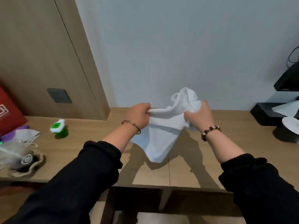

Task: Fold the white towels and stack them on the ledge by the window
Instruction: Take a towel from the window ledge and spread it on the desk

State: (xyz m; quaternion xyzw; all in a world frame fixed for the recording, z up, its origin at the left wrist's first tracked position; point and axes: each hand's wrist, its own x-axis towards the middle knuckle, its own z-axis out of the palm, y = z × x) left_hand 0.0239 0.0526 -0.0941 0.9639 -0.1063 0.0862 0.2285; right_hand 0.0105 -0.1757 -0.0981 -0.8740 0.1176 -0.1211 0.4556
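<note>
A white towel (161, 135) hangs crumpled in the air above the wooden tabletop (186, 172), its lower end drooping towards the surface. My left hand (139, 116) pinches the towel's upper edge on the left side. My right hand (199, 116) grips a bunched part of the towel on the right, with cloth puffing up above the fingers. Both hands are held close together in front of the pale wall. No window ledge or other towel shows.
A green and white bottle (59, 129) stands left of the hands. Further left lie a face mask (26, 135), a plastic bag, a red bag (8, 113) and a woven pouch (27, 165). Black tray and dark items (273, 113) sit at the right edge.
</note>
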